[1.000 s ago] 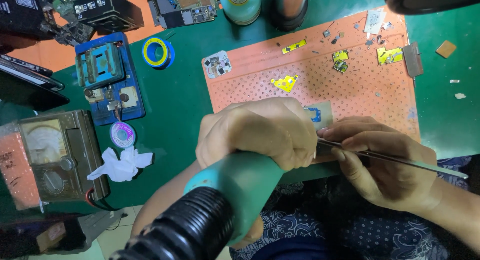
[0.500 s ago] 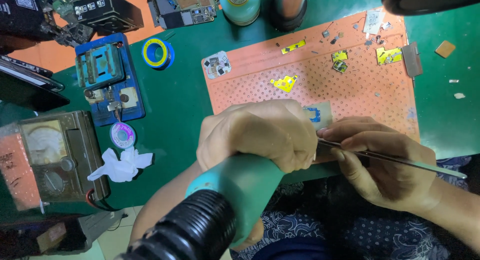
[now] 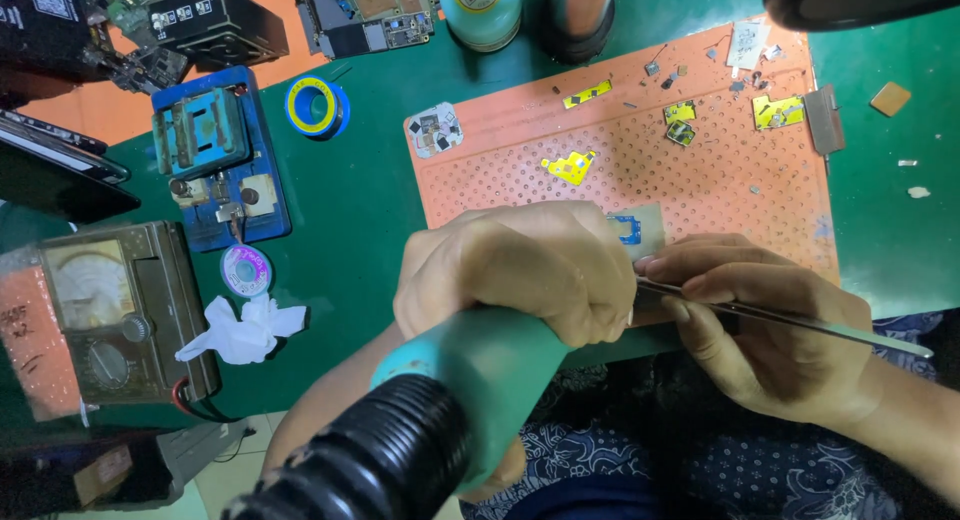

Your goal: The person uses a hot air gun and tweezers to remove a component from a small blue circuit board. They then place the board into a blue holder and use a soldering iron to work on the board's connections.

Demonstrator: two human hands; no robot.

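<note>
My left hand (image 3: 515,270) is wrapped around the teal handle of a hot-air tool (image 3: 480,370), whose black ribbed hose (image 3: 370,465) runs toward the camera. Its nozzle end is hidden under my fingers. My right hand (image 3: 770,330) pinches a pair of metal tweezers (image 3: 800,320), tips pointing left to the spot under my left hand. Both hands meet at the near edge of a perforated orange work mat (image 3: 690,180). A small blue part (image 3: 627,228) on a grey plate shows just past my left knuckles.
Yellow and silver metal shields (image 3: 570,167) and tiny chips lie scattered on the mat. Left on the green table stand a blue board-holding fixture (image 3: 215,155), a yellow tape roll (image 3: 315,107), a solder wire spool (image 3: 246,271), crumpled tissue (image 3: 245,330) and an analog meter (image 3: 110,315). Circuit boards and a round jar (image 3: 480,10) sit behind.
</note>
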